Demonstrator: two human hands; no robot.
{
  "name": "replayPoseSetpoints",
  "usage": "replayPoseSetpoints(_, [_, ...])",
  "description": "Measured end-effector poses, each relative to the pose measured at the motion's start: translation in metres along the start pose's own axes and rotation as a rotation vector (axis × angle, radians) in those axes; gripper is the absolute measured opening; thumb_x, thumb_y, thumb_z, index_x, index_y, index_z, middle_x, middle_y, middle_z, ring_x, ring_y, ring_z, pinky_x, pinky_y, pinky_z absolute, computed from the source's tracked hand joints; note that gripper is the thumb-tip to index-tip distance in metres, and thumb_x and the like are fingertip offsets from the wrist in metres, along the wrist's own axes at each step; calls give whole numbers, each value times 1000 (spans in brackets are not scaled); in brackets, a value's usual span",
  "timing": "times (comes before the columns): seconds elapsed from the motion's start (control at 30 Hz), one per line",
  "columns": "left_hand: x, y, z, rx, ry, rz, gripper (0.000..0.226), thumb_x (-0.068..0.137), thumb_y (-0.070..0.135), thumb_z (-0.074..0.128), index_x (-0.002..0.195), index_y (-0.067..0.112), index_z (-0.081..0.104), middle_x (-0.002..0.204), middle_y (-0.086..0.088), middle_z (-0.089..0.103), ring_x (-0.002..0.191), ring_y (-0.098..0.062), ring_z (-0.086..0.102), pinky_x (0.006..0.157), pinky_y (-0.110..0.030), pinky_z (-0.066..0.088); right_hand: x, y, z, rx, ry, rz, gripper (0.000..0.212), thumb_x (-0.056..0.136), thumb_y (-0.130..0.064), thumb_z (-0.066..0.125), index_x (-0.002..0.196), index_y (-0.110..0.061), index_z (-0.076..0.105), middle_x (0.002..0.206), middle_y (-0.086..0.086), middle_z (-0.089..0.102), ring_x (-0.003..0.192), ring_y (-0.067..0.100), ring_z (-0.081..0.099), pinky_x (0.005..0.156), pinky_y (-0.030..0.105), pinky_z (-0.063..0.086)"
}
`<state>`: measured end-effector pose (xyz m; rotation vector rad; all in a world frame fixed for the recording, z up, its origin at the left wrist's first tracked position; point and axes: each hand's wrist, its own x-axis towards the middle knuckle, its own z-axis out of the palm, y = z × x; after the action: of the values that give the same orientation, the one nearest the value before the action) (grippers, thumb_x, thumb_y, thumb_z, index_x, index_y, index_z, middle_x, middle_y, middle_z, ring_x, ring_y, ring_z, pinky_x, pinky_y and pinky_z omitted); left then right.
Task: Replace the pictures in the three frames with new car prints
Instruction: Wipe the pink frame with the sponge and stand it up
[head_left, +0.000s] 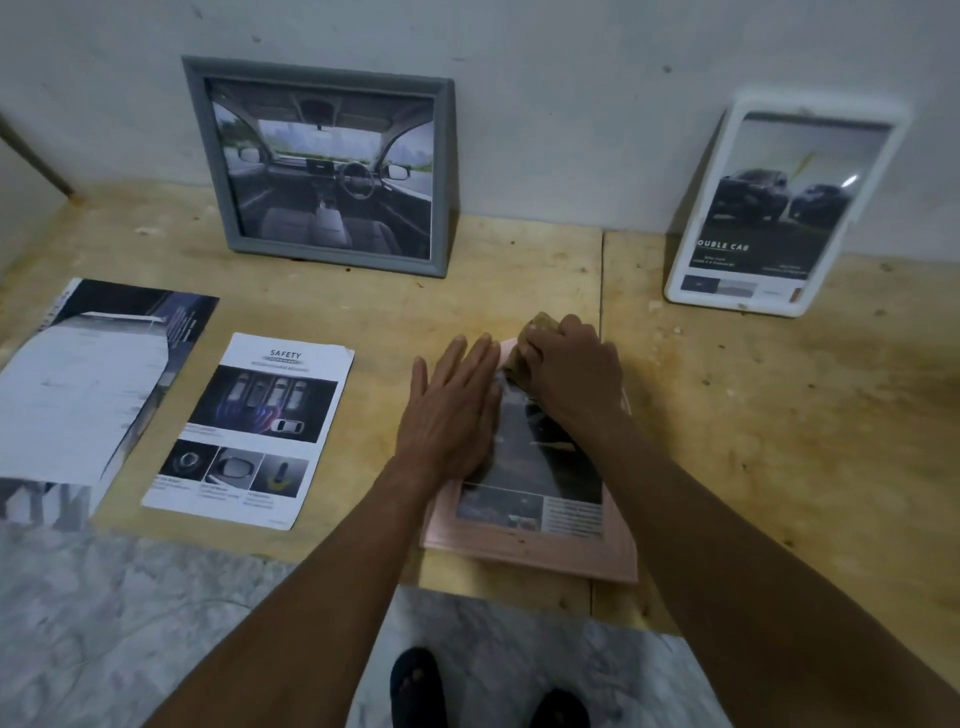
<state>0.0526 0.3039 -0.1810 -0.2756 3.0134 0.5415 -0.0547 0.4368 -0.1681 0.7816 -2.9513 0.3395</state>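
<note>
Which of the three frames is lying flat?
The pink wooden frame under both hands; the grey frame and white frame lean against the wall.

Two bare arms, no sleeves. Left hand (451, 410) and right hand (574, 374) bare, no rings. Dark sandals (415, 686) on feet.

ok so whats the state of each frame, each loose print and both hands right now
grey frame: upright against the wall, car interior print inside
white frame: leaning on the wall, car print inside
pink frame: flat on the board, face up, print inside
safety print: loose, flat
left print: loose, flat
left hand: open, flat on the pink frame
right hand: closed on a cloth at the frame's top
</note>
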Motion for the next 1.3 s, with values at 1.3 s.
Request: replayPoseSetpoints(1.3, [1,-6,9,-8,9,53,65,98,51,5,158,27,5,166,8,2,154,-19,-3,120,-60,2,-75,23,-15,-34,112,344,40,94,-32,36,98,-3,63,86,16,59,77,33,56,58,35,42])
